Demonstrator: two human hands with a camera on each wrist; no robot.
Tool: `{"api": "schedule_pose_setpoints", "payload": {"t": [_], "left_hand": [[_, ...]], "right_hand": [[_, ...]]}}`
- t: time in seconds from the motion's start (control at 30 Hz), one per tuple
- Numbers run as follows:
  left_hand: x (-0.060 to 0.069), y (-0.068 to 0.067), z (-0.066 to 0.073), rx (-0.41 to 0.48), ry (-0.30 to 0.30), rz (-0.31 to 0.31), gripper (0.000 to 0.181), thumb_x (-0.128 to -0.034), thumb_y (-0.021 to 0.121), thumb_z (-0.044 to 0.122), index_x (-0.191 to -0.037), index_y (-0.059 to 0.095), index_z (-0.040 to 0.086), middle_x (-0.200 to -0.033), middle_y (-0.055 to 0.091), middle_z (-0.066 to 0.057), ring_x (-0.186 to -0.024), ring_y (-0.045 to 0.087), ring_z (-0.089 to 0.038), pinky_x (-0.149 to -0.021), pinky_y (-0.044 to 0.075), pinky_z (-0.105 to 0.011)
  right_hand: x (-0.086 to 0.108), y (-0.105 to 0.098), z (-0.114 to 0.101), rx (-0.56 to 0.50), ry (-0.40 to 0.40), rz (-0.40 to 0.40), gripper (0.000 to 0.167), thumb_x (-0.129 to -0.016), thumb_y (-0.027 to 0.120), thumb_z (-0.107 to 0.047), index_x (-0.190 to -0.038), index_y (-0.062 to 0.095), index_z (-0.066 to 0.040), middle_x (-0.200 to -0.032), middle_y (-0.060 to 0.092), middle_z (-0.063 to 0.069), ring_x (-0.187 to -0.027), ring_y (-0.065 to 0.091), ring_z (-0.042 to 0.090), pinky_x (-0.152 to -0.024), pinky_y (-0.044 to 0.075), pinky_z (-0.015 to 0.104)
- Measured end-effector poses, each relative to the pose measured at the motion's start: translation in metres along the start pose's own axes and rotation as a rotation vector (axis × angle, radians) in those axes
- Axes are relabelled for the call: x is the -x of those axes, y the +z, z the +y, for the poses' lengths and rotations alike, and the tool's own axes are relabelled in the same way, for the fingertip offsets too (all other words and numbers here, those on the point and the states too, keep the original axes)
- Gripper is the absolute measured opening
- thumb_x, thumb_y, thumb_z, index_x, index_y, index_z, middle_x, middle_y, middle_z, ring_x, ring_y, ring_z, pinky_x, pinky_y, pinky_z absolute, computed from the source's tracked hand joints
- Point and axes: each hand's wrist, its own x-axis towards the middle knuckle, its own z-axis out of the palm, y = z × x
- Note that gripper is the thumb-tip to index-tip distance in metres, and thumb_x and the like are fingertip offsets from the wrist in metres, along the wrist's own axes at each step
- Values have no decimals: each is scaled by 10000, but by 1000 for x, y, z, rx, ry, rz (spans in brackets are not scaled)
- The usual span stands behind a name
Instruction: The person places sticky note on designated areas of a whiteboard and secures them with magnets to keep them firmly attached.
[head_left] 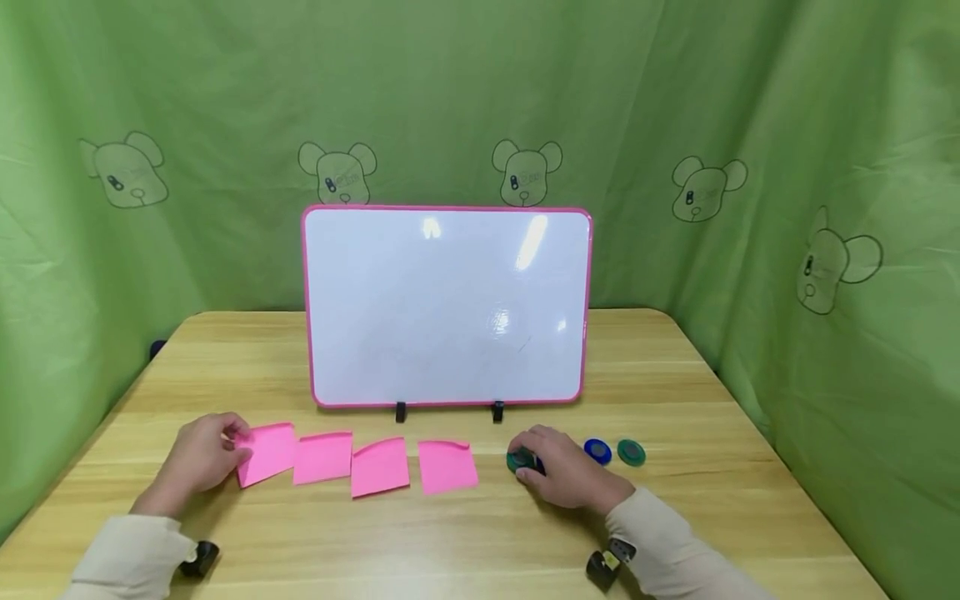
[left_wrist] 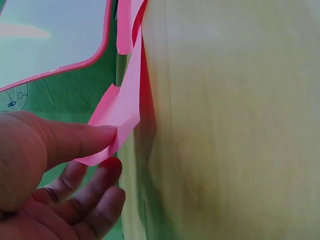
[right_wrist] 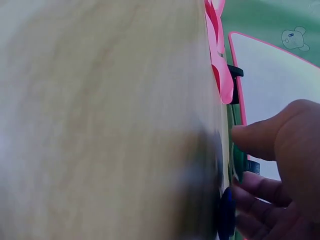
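At the left end of a row of pink sticky notes, my left hand (head_left: pixel 198 454) pinches the outermost sticky note (head_left: pixel 268 453) by its left edge. In the left wrist view this pink sticky note (left_wrist: pixel 122 107) is bent and partly raised off the table, with the thumb on its near face. My right hand (head_left: pixel 564 471) holds a round green magnet (head_left: pixel 519 460) between thumb and fingers. The right wrist view shows that green magnet (right_wrist: pixel 240 161) tilted up on edge. A blue magnet (right_wrist: pixel 226 212) sits close beside it, mostly covered by the hand in the head view.
Three more sticky notes (head_left: pixel 380 468) lie between the hands, top edges curling. Another blue magnet (head_left: pixel 597 452) and a green magnet (head_left: pixel 632 452) lie right of my right hand. Behind stands a pink-framed whiteboard (head_left: pixel 442 308) on black feet (head_left: pixel 401 412). Green curtains (head_left: pixel 450 100) surround the wooden table (head_left: pixel 420 550).
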Motion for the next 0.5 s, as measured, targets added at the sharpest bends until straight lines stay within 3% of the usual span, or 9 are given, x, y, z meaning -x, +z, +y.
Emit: {"api": "schedule_pose_setpoints", "payload": {"t": [0.33,0.5], "left_hand": [[2,-4,5,82,-23,107,181,-785,697,-25,-952,628,-22,-1010,540,-264,-888,622,-413,-683,557,-457],[3,-5,7,109,-6,181,138,-780,695,-15,-798,567,33,-1009,569,-259,-905,628,-454,-719,557,-495]], "right_hand": [[-5,-2,-3,-52,25,56,198,-946,606,-125,-1138,628,-80,-1111,602,48,-1029,594,203,-877,525,415],[-8,-1,-3,-67,9,143,148,-970,571,-107,-1073,672,-74,-1025,660,10,-957,628,150,-830,544,366]]}}
